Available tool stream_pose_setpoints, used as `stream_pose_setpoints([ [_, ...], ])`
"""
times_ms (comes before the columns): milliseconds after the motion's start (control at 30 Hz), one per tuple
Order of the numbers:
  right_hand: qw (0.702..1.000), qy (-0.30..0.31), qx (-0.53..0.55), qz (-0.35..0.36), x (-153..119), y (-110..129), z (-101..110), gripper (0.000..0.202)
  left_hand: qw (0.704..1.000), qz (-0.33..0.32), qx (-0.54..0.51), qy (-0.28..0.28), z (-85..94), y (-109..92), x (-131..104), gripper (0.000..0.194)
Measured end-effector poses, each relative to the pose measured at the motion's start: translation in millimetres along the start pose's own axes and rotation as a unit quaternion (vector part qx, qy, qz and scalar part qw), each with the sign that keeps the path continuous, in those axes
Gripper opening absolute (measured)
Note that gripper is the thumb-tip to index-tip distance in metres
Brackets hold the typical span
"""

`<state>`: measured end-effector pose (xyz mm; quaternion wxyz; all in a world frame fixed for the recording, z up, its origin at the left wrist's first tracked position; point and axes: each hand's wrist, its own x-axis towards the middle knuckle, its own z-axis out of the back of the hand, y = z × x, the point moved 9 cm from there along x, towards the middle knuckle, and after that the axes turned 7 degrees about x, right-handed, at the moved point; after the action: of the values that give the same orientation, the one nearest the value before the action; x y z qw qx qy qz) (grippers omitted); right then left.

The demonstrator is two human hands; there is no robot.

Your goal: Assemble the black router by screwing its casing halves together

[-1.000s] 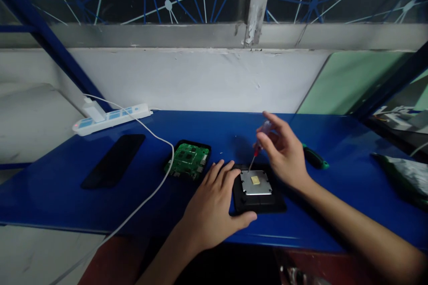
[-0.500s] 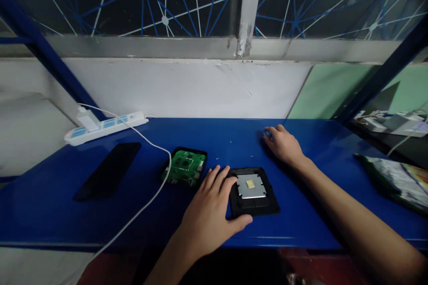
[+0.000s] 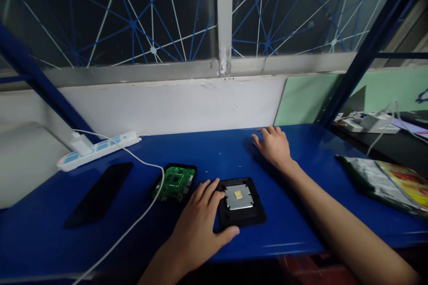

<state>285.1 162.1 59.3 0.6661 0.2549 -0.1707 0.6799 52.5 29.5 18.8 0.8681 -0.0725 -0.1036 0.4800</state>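
Note:
My left hand lies with its fingers spread, its fingertips and thumb along the left edge of a black case cover. Inside that cover sits a silver metal plate with a small cream pad in its middle. To the left of the hand, a green circuit board rests in a black case half. My right hand is stretched out toward the back of the blue table, palm down and fingers apart, with nothing visible in it.
A dark flat slab lies at the left. Behind it is a white power strip with a plug in it. A white cable runs forward past the board. A shiny packet lies at the right; small white scraps dot the blue table.
The view has tilted up and turned right. At my right hand's fingertips, a small clear, shiny thing showed before; now the fingers are spread and it is not visible. My left hand stays by the cover.

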Motion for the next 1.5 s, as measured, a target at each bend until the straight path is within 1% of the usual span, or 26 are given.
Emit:
stream_pose_setpoints([
  [100,1.0,-0.026,0.015,-0.01,2.8,-9.0,11.2,0.047,0.999,-0.027,0.012,0.019,2.7,-17.9,9.8,0.055],
  [200,0.998,-0.046,0.024,-0.023,2.8,-19.6,23.7,0.051,0.998,-0.059,0.021,0.031,-1.3,-46.1,24.5,0.06],
  [300,0.997,-0.062,0.027,-0.039,1.5,-30.8,33.4,0.055,0.997,-0.063,0.02,0.027,-7.0,-71.5,38.2,0.059],
  [367,0.996,-0.069,0.031,-0.047,1.1,-37.0,35.9,0.056,0.998,-0.06,0.025,0.021,-9.3,-80.6,42.1,0.061],
  [400,0.996,-0.07,0.035,-0.048,1.2,-39.1,35.7,0.057,0.998,-0.057,0.03,0.011,-8.6,-80.9,41.6,0.063],
  [467,0.996,-0.07,0.045,-0.045,2.0,-40.9,33.1,0.057,0.997,-0.05,0.046,-0.021,-4.0,-70.9,35.0,0.067],
  [500,0.995,-0.068,0.052,-0.041,2.5,-40.5,31.4,0.057,0.996,-0.044,0.057,-0.044,-0.2,-60.3,28.8,0.067],
  [567,0.995,-0.065,0.066,-0.029,3.3,-37.8,28.2,0.056,0.991,-0.013,0.095,-0.094,9.0,-28.6,11.7,0.057],
  [667,0.994,-0.064,0.085,-0.01,3.5,-30.8,26.8,0.055,0.972,0.071,0.154,-0.161,23.5,28.0,-20.3,0.044],
  [700,0.994,-0.063,0.091,-0.005,3.4,-28.4,27.1,0.055,0.968,0.09,0.159,-0.174,26.7,42.1,-29.9,0.041],
  [767,0.993,-0.062,0.101,0.004,3.0,-24.1,27.9,0.055,0.967,0.116,0.145,-0.174,28.4,60.9,-44.1,0.037],
  [833,0.992,-0.059,0.108,0.011,2.8,-21.2,28.3,0.055,0.967,0.123,0.129,-0.18,29.9,64.8,-52.7,0.037],
  [900,0.992,-0.056,0.113,0.013,2.8,-20.5,27.6,0.054,0.969,0.121,0.12,-0.181,29.4,59.6,-56.8,0.036],
  [967,0.992,-0.054,0.116,0.011,2.9,-21.1,25.4,0.053,0.971,0.113,0.116,-0.178,26.8,49.7,-58.9,0.033],
  [1067,0.991,-0.048,0.124,0.009,3.1,-22.4,19.6,0.052,0.972,0.086,0.118,-0.184,22.2,29.3,-61.5,0.026],
  [1167,0.99,-0.04,0.133,0.008,3.4,-23.0,13.3,0.052,0.971,0.063,0.12,-0.199,17.8,7.0,-62.2,0.032],
  [1267,0.99,-0.033,0.138,0.007,3.4,-23.7,9.1,0.051,0.976,0.047,0.1,-0.187,9.8,-15.1,-55.3,0.037],
  [1367,0.99,-0.028,0.139,0.006,3.1,-24.1,7.3,0.05,0.984,0.03,0.061,-0.167,1.0,-36.4,-42.6,0.041],
  [1500,0.99,-0.025,0.14,0.008,3.1,-23.4,7.4,0.049,0.989,0.033,0.032,-0.141,-8.5,-57.9,-25.5,0.043],
])
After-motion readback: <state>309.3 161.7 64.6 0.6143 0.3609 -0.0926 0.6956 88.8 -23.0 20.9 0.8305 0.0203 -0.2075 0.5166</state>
